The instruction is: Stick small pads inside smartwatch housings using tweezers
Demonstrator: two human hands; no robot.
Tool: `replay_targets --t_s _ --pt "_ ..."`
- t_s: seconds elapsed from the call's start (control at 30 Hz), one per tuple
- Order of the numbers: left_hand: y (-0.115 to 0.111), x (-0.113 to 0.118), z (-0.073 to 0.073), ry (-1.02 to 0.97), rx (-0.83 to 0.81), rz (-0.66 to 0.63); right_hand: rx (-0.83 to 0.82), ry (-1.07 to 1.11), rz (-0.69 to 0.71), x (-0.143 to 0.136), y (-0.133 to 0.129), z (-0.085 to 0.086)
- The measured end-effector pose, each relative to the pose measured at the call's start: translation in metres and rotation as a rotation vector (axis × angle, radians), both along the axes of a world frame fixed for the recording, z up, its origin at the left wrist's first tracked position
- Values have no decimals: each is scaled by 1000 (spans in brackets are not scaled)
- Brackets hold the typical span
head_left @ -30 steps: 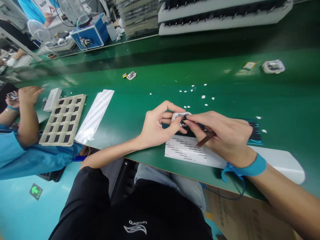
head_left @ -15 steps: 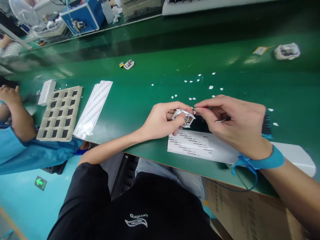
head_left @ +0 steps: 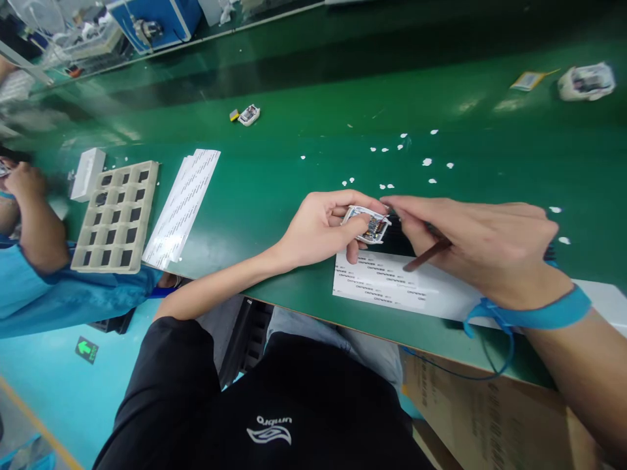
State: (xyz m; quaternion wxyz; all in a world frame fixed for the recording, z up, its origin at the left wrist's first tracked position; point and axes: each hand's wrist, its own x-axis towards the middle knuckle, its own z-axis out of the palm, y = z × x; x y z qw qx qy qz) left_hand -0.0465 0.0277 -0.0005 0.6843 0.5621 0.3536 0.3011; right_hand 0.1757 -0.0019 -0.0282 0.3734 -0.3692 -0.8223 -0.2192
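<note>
My left hand (head_left: pixel 313 228) is closed round a small white plastic housing (head_left: pixel 386 239) with a circuit board inside. The thumb lies over the open face of the housing, the index finger along its upper edge. Pinched at the housing's upper right corner are the thumb and index finger of my right hand (head_left: pixel 494 241); whether a small part is between them I cannot make out. A slim brown tool (head_left: pixel 427 254), perhaps tweezers, is tucked in the curled fingers of that hand. A white sheet of printed labels (head_left: pixel 377 281) lies beneath, partly covered by my right hand.
Small white scraps (head_left: pixel 427 162) dot the green bench. Farther back lie one housing with a yellow battery (head_left: pixel 249 115) and, at right, another white housing (head_left: pixel 586 82). To the left are label strips (head_left: pixel 183 205), a beige compartment tray (head_left: pixel 115 219) and a co-worker's arm (head_left: pixel 42 215).
My right hand has shifted right and turned, so the brown tool now points down and left. The left hand has moved slightly right with the housing, and more of its circuit board shows.
</note>
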Motion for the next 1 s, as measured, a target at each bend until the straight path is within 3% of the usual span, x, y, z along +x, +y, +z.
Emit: replay_targets --t_s 0.1,0.17,0.4,0.53,0.67,0.87,1.0 --pt "2 0 -1 19 -35 24 -54 38 -256 3 4 -5" --pt "2 0 -2 21 -42 39 -117 43 -345 4 5 -7" --pt "2 2 -4 45 -43 53 -108 -153 -20 7 -2 2" --pt "3 1 -4 53 -40 44 -86 -168 -8 7 -1 8" --pt "3 1 -5 51 -32 52 -178 -138 -35 7 1 6" --pt "2 2 -8 51 -22 57 -277 -170 -167 7 -2 8" --pt "2 2 -9 64 -23 53 -186 -213 -37 7 -2 6"
